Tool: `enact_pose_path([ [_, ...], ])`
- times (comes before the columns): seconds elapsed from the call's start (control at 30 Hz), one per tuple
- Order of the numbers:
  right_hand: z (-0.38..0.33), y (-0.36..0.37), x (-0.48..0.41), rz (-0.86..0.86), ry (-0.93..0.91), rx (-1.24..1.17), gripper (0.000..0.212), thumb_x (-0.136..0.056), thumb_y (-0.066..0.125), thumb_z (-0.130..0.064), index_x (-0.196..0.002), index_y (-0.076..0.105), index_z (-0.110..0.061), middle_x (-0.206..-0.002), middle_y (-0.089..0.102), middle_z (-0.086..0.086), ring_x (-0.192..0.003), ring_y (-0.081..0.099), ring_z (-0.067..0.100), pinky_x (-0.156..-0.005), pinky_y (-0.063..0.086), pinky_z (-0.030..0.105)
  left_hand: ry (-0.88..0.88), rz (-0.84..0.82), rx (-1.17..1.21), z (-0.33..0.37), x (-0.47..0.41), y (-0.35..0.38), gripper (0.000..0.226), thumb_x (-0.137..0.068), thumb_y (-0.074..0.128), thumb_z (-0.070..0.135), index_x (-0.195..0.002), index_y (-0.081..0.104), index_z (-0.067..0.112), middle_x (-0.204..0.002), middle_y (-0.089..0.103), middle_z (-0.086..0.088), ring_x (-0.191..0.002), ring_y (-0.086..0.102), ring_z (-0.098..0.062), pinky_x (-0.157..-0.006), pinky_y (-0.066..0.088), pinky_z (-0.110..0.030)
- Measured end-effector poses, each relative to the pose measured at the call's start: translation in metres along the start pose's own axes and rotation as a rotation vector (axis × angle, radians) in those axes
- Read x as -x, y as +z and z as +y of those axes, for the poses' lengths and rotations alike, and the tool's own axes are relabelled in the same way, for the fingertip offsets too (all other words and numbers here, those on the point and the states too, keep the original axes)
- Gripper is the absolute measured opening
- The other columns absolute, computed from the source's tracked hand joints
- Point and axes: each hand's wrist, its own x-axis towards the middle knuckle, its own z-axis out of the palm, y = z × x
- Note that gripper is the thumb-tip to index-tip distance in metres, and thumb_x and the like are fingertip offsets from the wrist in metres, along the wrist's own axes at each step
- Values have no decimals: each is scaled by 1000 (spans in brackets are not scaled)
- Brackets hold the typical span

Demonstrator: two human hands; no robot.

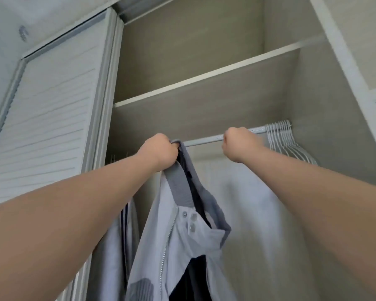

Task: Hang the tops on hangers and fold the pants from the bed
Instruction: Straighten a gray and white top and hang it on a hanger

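Grey jacket [178,235] in left hand [159,152]

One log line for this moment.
left hand: grips jacket at rod | right hand: grips rod | empty hangers: far right

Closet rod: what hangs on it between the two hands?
Nothing: in the head view the rod runs bare from the left hand on the jacket to the right hand; empty hangers bunch beyond it.

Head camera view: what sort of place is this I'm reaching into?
Most likely a wardrobe: a clothes rail with empty white hangers bunched at its right end, a shelf above it, a slatted door on the left, and a grey jacket that the left hand holds up at the rail.
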Motion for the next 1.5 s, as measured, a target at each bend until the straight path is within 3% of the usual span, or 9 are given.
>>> enact_pose_path([
  [0.13, 37, 7, -11, 38, 58, 367, 36, -89, 52, -16, -125, 58, -17, -130, 54, 11, -125, 46, 33, -99, 36, 41, 67, -23, -100, 9, -29, 38, 38, -104, 43, 33, -77, 55, 8, -88, 60, -14, -82, 55, -33, -74, 44, -34],
  [0.3, 79, 32, -15, -97, 260, 631, 49, -92, 49, -21, -141, 48, -19, -145, 43, 13, -134, 37, 34, -110, 29, 46, 83, -9, -129, 11, -45, 72, 36, -102, 46, 33, -74, 52, 11, -81, 55, -11, -81, 54, -34, -71, 42, -33],
  [0.63, 109, 47, -29, 14, 219, 612, 39, -95, 48, -8, -131, 59, -15, -135, 56, 13, -125, 51, 33, -101, 40, 40, 59, -6, -144, -4, -60, 95, 42, -103, 46, 32, -66, 46, 11, -68, 54, -9, -64, 51, -25, -61, 37, -32],
  [0.8, 105, 43, -32, 90, 187, 516, 39, -96, 45, -3, -133, 57, -8, -134, 51, 19, -125, 50, 38, -100, 44, 43, 43, 12, -156, -9, -58, 89, 39, -104, 45, 37, -77, 53, 9, -81, 56, -11, -78, 53, -32, -71, 42, -32],
  [0.9, 97, 40, -34, 93, 213, 304, 39, -96, 44, 0, -133, 55, -3, -133, 47, 21, -121, 55, 42, -95, 48, 45, 10, 49, -131, -11, -58, 78, 36, -103, 45, 39, -88, 57, 9, -91, 58, -14, -78, 53, -33, -72, 42, -33],
  [1.03, 80, 34, -36, 124, 336, -123, 33, -93, 53, -5, -124, 57, 4, -131, 56, 25, -119, 58, 42, -94, 49, 41, -23, 144, -82, -13, -54, 55, 41, -102, 45, 41, -76, 52, 9, -99, 63, -21, -83, 57, -38, -73, 43, -35],
  [1.13, 66, 30, -36, 70, 419, -452, 22, -93, 53, -11, -111, 59, -1, -113, 61, 24, -96, 63, 37, -74, 52, 37, -24, 230, -76, -12, -46, 26, 41, -103, 43, 40, -87, 59, 6, -97, 62, -20, -84, 56, -38, -74, 43, -37],
  [1.23, 49, 24, -34, -27, 450, -881, 8, -89, 46, -8, -96, 50, -8, -87, 50, 16, -52, 41, 20, -37, 33, 19, -34, 287, -124, -7, -35, -12, 42, -103, 43, 39, -91, 61, 4, -89, 61, -17, -72, 54, -32, -70, 41, -36],
  [1.5, -18, -21, 0, -189, 368, -1405, 12, -95, 48, -6, -96, 60, -7, -60, 32, 2, -44, 19, 14, -34, 14, 14, -42, 380, -257, 15, 8, -131, 34, -103, 45, 34, -87, 54, 5, -92, 57, -17, -89, 57, -38, -71, 39, -35],
])
